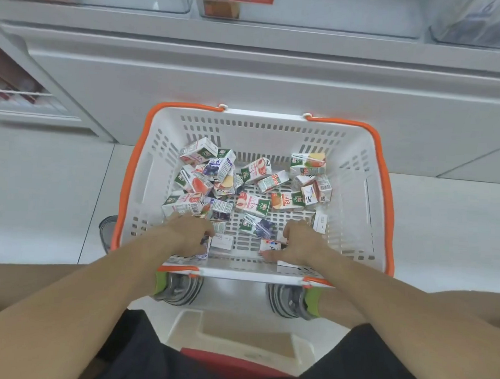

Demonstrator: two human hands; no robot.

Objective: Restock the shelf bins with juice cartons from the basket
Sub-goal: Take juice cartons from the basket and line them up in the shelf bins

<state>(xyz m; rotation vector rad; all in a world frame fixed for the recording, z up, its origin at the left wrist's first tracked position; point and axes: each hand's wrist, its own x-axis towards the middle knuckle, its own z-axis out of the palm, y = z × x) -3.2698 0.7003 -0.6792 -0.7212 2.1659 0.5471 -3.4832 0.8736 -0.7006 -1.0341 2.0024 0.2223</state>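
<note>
A white basket (352, 178) with orange handles stands on the floor in front of me, holding several small juice cartons (253, 204) scattered over its bottom. Both hands reach into its near end. My left hand (189, 232) curls its fingers round a small carton (205, 249) at the near left. My right hand (301, 242) grips a white carton (270, 246) at the near right. Clear shelf bins (309, 14) run along the top of the view, one with an orange carton behind a price tag.
A white cabinet front (249, 81) rises behind the basket. My shoes (178, 290) sit under the basket's near rim, and I sit on a white stool with a red part (232, 364). A rack with red goods (12, 87) stands at the left.
</note>
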